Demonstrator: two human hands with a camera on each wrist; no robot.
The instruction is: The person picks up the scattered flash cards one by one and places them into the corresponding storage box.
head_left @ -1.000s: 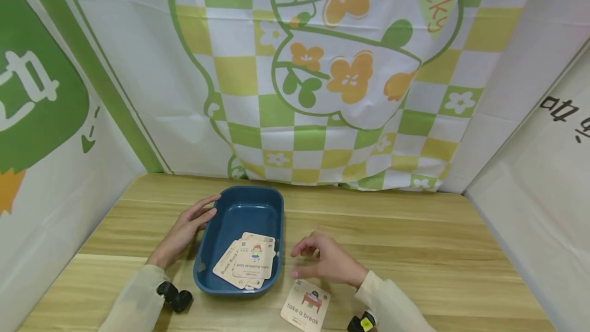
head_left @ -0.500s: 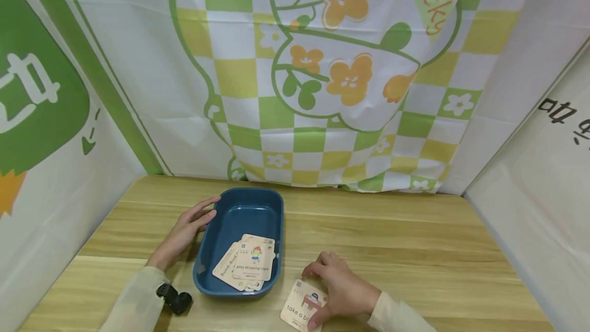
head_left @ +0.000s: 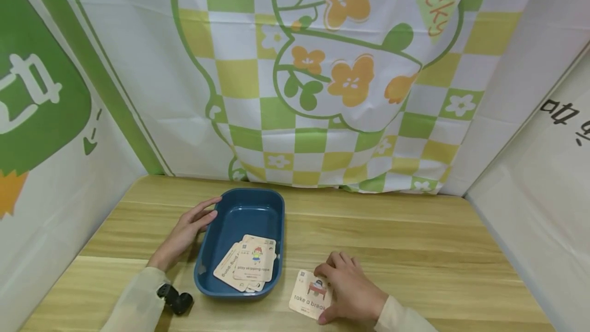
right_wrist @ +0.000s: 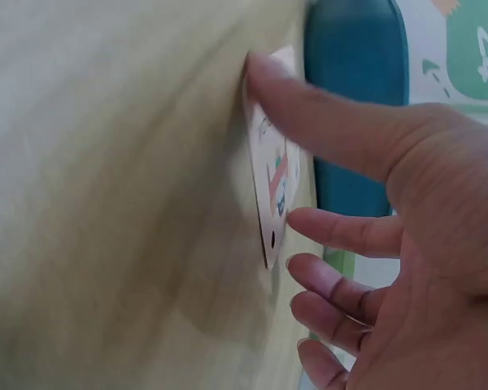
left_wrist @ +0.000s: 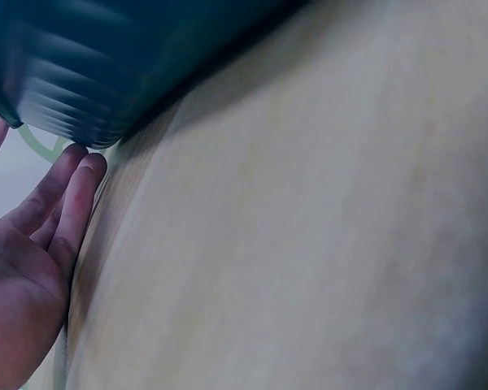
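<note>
A blue rectangular tray [head_left: 239, 216] stands on the wooden table. My left hand [head_left: 186, 232] rests against its left side, the fingers fairly straight; in the left wrist view their tips meet the tray's outer wall [left_wrist: 89, 89]. To the right of the tray is a square "take a break" picture card [head_left: 305, 291]. My right hand [head_left: 352, 293] pinches this card between thumb and index finger by opposite edges, partly covering its right side. In the right wrist view the card [right_wrist: 275, 175] appears tilted, with the thumb [right_wrist: 333, 118] on one corner and the other fingers loosely bent.
Several picture cards [head_left: 253, 263] lie overlapped in the tray's near end, "play skipping rope" on top. Wood-grain tabletop [head_left: 405, 250] extends to the right. A printed curtain [head_left: 322, 147] hangs at the back edge, with white panels on both sides.
My right hand has come down and right onto the "take a break" card and taken hold of it. The card has turned and shifted slightly up and right. Left hand and tray stay put.
</note>
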